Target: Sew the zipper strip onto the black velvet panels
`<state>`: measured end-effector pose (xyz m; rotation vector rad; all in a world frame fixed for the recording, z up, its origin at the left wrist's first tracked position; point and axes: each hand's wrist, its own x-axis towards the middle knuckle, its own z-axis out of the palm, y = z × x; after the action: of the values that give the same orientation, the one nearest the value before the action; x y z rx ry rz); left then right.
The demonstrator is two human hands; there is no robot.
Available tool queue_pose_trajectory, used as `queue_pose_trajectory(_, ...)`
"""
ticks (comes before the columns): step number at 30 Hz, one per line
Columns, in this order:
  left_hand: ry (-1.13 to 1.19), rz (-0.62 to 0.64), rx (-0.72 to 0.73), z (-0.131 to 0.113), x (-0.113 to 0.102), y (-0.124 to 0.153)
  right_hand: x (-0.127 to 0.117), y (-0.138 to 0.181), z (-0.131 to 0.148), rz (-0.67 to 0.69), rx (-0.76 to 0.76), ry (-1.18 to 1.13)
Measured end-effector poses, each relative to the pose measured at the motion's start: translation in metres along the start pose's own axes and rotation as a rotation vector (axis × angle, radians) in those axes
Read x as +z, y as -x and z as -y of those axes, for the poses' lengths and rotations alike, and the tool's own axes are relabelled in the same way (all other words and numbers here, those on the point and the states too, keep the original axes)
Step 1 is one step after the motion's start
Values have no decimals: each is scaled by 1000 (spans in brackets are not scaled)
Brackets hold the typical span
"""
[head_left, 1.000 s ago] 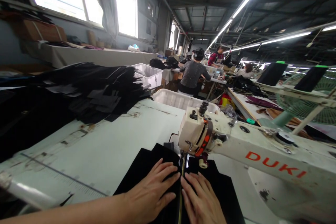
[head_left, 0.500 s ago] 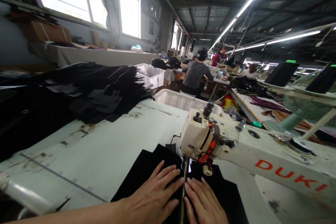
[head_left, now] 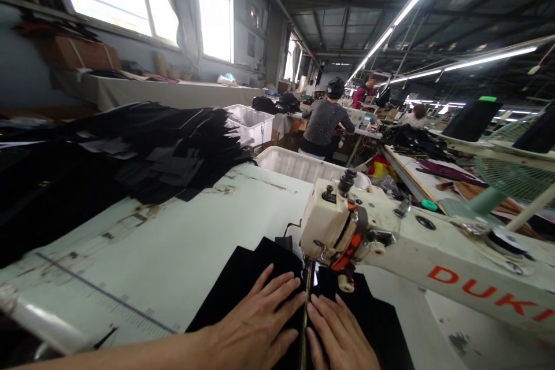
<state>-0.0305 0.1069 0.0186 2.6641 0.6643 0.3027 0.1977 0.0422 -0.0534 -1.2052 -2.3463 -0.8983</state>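
Note:
My left hand [head_left: 255,324] lies flat, fingers spread, on a piece of black fabric [head_left: 236,283] at the near edge of the white sewing table [head_left: 173,237]. My right hand [head_left: 340,335] presses flat on the same fabric just to the right, fingers pointing at the needle area. Between the two hands runs a thin yellowish strip [head_left: 306,306] up to the presser foot. The head of the cream sewing machine [head_left: 333,225], marked DUKI, stands directly above the fingertips.
A big heap of black cut pieces [head_left: 151,144] covers the table's left. White plastic bins [head_left: 299,165] stand beyond the table. A person in a grey top [head_left: 323,124] sits with their back to me further off. A green fan [head_left: 507,179] stands at right.
Both hands have crept slightly forward with the fabric toward the needle. The view has shifted a little to the left and down.

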Motion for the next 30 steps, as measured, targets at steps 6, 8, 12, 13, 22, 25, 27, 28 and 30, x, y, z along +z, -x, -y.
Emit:
queue_pose_trajectory(6, 22, -3, -5, -2, -3, -1, -2, -3, 0, 7, 11, -4)
queue_pose_trajectory(8, 19, -12, 8, -1, -2, -1, -3, -4, 0, 7, 13, -4)
queue_pose_trajectory(12, -27, -18, 25, 0, -1, 1, -8, -9, 0, 11, 18, 14)
queue_pose_trajectory(13, -36, -12, 27, 0, -1, 1, -9, -11, 0, 6, 36, 21)
queue_pose_trajectory(22, -52, 3, 22, -2, -6, -4, -6, -13, -5, 42, -3, 72)
queue_pose_trajectory(25, -63, 5, 11, 3, -6, -12, -3, -16, -10, 80, 20, 68)
queue_pose_trajectory(27, -61, -3, 8, 7, -6, -18, -1, -19, -13, 92, 44, 56)
queue_pose_trajectory(28, -61, -3, 6, 8, -7, -20, -1, -21, -14, 94, 56, 53)
queue_pose_trajectory(30, -65, 1, 1, 9, -7, -23, 0, -23, -16, 93, 72, 54)
